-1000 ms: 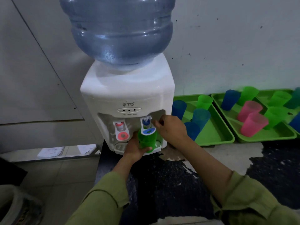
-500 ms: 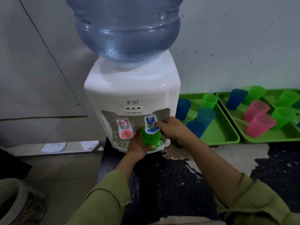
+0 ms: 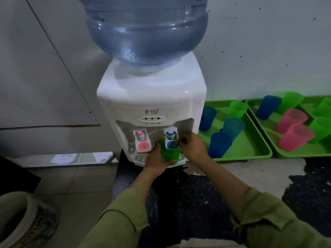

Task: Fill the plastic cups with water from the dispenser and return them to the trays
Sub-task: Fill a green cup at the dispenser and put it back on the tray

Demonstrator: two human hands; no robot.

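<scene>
A white water dispenser (image 3: 152, 97) with a big blue bottle (image 3: 145, 31) on top stands at the counter's left end. My left hand (image 3: 155, 160) grips a green plastic cup (image 3: 170, 153) under the blue tap (image 3: 171, 138). My right hand (image 3: 192, 145) has its fingers curled on the blue tap's lever. The red tap (image 3: 142, 141) is to the left, untouched. Two green trays lie to the right: the near tray (image 3: 250, 151) holds blue and green cups, the far tray (image 3: 279, 149) holds pink, green and blue cups.
The counter (image 3: 188, 203) is dark and speckled with pale worn patches. A grey wall is behind. To the left the floor is tiled, with a round container (image 3: 21, 221) at the lower left and papers (image 3: 65, 157) on a low ledge.
The camera has shifted so the dispenser sits further right and lower in view. Both hands stay at the blue tap with the green cup under it.
</scene>
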